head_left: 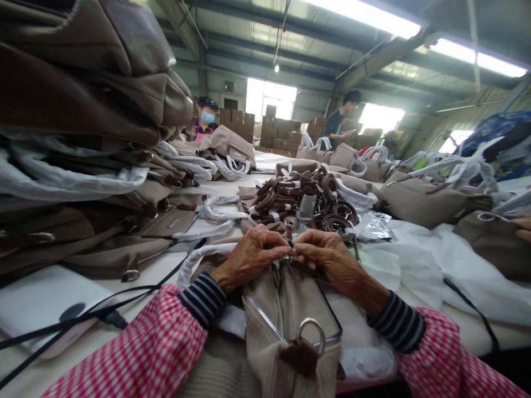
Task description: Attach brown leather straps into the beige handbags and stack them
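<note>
At the centre of the frame we see the left hand (251,255) and right hand (337,262) pinching, thumb against forefinger, at a small metal fitting (289,252); the fingertips hide its exact form. We judge that one hand steadies it while the other works. The taupe bag (296,304) lies lengthwise below, lower centre, its far end right under the fingers, its near end bearing a brown tab (299,356). Just beyond, brown straps (286,200) lie coiled in a heap, likely for easy reach. At upper left, stacked bags (136,88) probably save room; white wrapping (74,179) on handles presumably prevents scuffs.
</note>
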### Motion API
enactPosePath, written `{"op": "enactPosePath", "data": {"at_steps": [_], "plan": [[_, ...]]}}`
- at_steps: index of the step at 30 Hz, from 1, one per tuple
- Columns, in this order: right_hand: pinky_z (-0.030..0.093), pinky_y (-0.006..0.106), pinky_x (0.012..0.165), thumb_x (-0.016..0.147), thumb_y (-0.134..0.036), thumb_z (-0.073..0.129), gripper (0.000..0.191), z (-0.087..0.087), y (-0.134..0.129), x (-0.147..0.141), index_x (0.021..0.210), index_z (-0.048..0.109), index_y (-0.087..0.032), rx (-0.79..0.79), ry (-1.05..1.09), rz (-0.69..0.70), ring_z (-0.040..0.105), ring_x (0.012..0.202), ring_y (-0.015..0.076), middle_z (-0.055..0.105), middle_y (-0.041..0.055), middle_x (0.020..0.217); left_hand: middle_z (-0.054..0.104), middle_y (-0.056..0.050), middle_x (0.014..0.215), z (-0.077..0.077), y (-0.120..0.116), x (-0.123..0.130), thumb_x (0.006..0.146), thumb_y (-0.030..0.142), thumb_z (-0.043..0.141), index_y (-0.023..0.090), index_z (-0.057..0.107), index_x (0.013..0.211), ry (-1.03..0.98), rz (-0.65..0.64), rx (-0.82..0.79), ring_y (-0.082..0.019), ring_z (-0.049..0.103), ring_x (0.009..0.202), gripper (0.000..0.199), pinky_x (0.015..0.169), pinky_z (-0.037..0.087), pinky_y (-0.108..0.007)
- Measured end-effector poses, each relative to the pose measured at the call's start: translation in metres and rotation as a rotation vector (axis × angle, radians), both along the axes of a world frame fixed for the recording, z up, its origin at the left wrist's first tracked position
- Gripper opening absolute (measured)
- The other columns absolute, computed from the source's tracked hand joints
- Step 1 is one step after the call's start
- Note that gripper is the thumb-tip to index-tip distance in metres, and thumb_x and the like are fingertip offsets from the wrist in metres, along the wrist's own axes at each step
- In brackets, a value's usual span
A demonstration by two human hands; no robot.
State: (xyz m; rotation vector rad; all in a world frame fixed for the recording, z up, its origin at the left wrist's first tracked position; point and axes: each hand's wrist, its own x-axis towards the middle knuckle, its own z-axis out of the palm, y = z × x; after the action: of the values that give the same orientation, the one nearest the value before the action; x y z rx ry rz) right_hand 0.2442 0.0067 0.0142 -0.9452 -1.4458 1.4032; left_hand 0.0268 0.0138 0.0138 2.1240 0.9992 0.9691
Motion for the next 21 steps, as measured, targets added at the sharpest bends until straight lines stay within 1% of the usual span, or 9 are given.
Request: {"op": "enactPosePath", "data": {"at_steps": [6, 12, 16, 19, 21], "plan": [[0.033, 0.017, 0.046, 0.078, -0.034, 0.087, 0.022, -0.001, -0.002, -0.001, 0.081, 0.077, -0.014, 0.030, 0.019, -0.001, 0.051, 0.051, 0.0058, 0.072, 0.0014, 0.067, 0.073, -0.002, 0.082, 0.003, -0.002, 0.000, 0.092, 0.039, 0.061, 0.019, 0.079, 0.081, 0.007, 0.027, -0.005, -0.021, 0.061, 0.085, 0.030, 0.081, 0.042, -0.032], [0.033, 0.019, 0.046, 0.075, -0.034, 0.087, 0.023, -0.001, -0.003, -0.009, 0.079, 0.076, -0.014, 0.071, -0.003, -0.039, 0.051, 0.050, 0.0069, 0.068, -0.0005, 0.062, 0.071, -0.002, 0.079, 0.007, -0.004, 0.000, 0.091, 0.049, 0.057, 0.020, 0.078, 0.079, 0.063, 0.052, -0.018, -0.021, 0.062, 0.081, 0.037, 0.076, 0.044, -0.031], [0.034, 0.020, 0.047, 0.072, -0.036, 0.088, 0.025, -0.002, 0.002, -0.015, 0.078, 0.076, -0.014, 0.078, 0.039, -0.044, 0.054, 0.055, 0.0088, 0.068, -0.0006, 0.066, 0.069, -0.003, 0.078, 0.003, 0.000, -0.002, 0.089, 0.058, 0.059, 0.022, 0.079, 0.082, 0.051, 0.078, -0.086, -0.022, 0.063, 0.078, 0.042, 0.070, 0.045, -0.029], [0.032, 0.020, 0.047, 0.071, -0.036, 0.089, 0.026, -0.001, 0.004, -0.018, 0.077, 0.076, -0.015, 0.108, 0.055, -0.052, 0.050, 0.055, 0.0078, 0.064, -0.0024, 0.065, 0.068, -0.002, 0.074, -0.002, 0.003, -0.004, 0.087, 0.062, 0.061, 0.021, 0.078, 0.083, 0.024, 0.072, -0.137, -0.021, 0.061, 0.072, 0.044, 0.065, 0.044, -0.027], [0.031, 0.021, 0.048, 0.071, -0.036, 0.089, 0.025, -0.001, 0.005, -0.018, 0.075, 0.076, -0.015, 0.134, 0.047, -0.049, 0.045, 0.055, 0.0069, 0.060, -0.0040, 0.063, 0.068, -0.003, 0.074, -0.004, 0.004, -0.004, 0.087, 0.062, 0.062, 0.020, 0.078, 0.083, 0.020, 0.075, -0.144, -0.021, 0.061, 0.072, 0.045, 0.064, 0.044, -0.027]]}}
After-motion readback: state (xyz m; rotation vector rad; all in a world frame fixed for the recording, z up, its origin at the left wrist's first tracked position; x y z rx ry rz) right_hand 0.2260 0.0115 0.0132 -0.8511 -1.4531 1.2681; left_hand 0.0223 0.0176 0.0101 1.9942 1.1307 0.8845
